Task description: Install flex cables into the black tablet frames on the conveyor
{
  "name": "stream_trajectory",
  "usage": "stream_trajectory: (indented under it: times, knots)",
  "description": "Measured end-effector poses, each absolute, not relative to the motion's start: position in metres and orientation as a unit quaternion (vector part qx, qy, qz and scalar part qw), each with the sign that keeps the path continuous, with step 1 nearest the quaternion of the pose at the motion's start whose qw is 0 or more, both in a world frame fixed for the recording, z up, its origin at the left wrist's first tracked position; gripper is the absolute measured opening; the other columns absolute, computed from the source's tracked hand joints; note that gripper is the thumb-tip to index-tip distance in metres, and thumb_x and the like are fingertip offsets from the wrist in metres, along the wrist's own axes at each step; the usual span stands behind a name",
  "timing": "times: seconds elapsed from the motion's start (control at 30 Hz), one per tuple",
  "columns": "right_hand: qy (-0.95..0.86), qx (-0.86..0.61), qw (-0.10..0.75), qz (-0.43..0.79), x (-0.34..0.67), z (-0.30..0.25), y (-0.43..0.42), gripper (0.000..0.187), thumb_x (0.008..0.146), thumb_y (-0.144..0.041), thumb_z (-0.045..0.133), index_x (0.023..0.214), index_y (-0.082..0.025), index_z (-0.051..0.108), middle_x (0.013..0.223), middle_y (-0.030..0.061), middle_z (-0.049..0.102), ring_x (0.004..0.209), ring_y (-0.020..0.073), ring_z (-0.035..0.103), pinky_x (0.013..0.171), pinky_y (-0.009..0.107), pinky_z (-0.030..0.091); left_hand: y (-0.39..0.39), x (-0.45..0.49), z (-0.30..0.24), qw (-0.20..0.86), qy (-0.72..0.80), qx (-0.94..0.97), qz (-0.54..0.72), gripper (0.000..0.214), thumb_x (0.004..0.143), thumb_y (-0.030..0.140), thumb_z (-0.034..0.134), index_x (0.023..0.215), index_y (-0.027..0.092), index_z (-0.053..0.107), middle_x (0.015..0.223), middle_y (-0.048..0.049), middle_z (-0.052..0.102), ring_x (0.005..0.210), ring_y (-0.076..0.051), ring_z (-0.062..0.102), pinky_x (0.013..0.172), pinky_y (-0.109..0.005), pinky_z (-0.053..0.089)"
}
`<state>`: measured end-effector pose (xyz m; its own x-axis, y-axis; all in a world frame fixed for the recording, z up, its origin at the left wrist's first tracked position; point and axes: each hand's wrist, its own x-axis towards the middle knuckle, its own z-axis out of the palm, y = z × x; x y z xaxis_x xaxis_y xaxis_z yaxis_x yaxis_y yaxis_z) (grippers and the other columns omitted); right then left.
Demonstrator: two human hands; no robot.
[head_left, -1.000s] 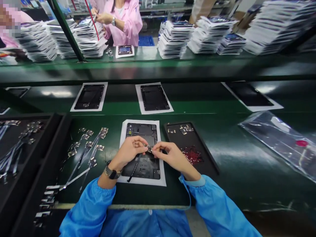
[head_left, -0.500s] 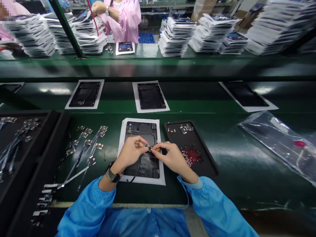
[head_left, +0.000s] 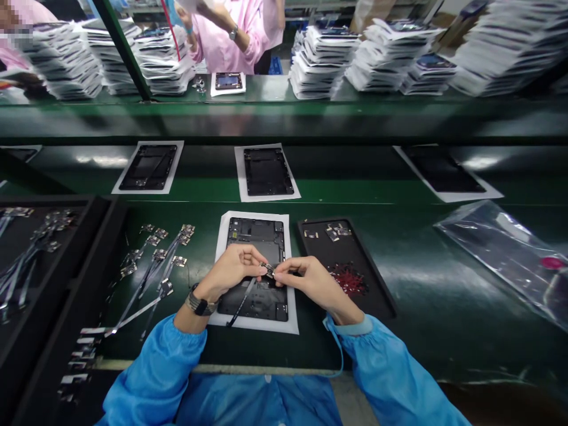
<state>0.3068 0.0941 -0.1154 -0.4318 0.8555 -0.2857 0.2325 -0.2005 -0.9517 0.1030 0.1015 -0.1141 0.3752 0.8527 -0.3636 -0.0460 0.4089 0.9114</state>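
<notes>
Between my fingertips is a small circuit board (head_left: 268, 270) with a flat ribbon cable (head_left: 242, 303) hanging from it toward me. My left hand (head_left: 237, 269) pinches the board's left end, and my right hand (head_left: 306, 278) pinches its right end. Both hands are above a black tablet back housing (head_left: 261, 305), which lies on a sheet of white paper (head_left: 290, 322). My hands hide the middle of the housing.
Left of me lie several ribbon-cable boards (head_left: 166, 254) and a black foam tray (head_left: 66, 296). A dark tray (head_left: 373, 278) at right holds small boards and red-black parts (head_left: 350, 278). Housings on paper (head_left: 268, 171) line the belt beyond. A plastic bag (head_left: 510, 254) lies far right.
The board has turned in my fingers, showing more of its face, and its cable has swung to a flatter view. The pink-sleeved person opposite has lifted a white sheet.
</notes>
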Motion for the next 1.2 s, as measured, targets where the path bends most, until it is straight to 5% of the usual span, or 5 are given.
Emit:
stream_trajectory:
  times: [0.6,0.73,0.93,1.1,1.2]
  knots:
    - [-0.613,-0.450,0.253,0.597,0.311,-0.119,0.097,0.019,0.076,-0.036,0.073,0.080,-0.018,0.075,0.080,0.0056,0.076,0.078,0.0213,0.068,0.076,0.033,0.050,0.100,0.104,-0.108,0.713,0.473,0.406,0.321,0.022,0.058,0.017,0.084,0.071,0.011,0.067,0.055,-0.0011,0.066,0.052,-0.011,0.061,0.056,-0.021,0.045]
    - [-0.670,-0.503,0.279,0.469,0.315,-0.113,0.093,0.018,0.078,-0.034,0.073,0.090,-0.020,0.075,0.091,0.0064,0.074,0.085,0.0224,0.064,0.079,0.035,0.047,0.103,0.077,-0.088,0.663,0.485,0.384,0.421,0.020,0.060,0.015,0.083,0.074,0.012,0.069,0.065,-0.0028,0.070,0.057,-0.009,0.061,0.053,-0.017,0.044]
    - [-0.773,-0.476,0.145,0.394,0.300,-0.116,0.077,0.005,0.083,-0.023,0.072,0.078,-0.022,0.072,0.075,0.0022,0.070,0.083,0.0217,0.060,0.080,0.037,0.037,0.110,0.042,-0.075,0.586,0.461,0.270,0.609,0.026,0.060,0.013,0.082,0.084,0.013,0.072,0.071,0.0001,0.067,0.055,-0.006,0.058,0.044,-0.014,0.041]
    - [-0.766,-0.469,0.154,0.412,0.294,-0.121,0.074,0.011,0.087,-0.020,0.065,0.078,-0.022,0.071,0.077,0.0020,0.070,0.080,0.0206,0.057,0.080,0.036,0.037,0.111,0.061,-0.089,0.620,0.462,0.280,0.569,0.020,0.059,0.013,0.081,0.075,0.011,0.070,0.075,-0.0021,0.067,0.066,-0.014,0.068,0.053,-0.020,0.052]
    - [-0.754,-0.462,0.158,0.440,0.296,-0.122,0.074,0.010,0.087,-0.024,0.066,0.082,-0.022,0.074,0.079,0.0035,0.069,0.077,0.0202,0.056,0.076,0.034,0.040,0.106,0.079,-0.099,0.659,0.476,0.327,0.482,0.017,0.059,0.013,0.079,0.071,0.010,0.068,0.072,-0.0038,0.069,0.056,-0.009,0.062,0.047,-0.018,0.046]
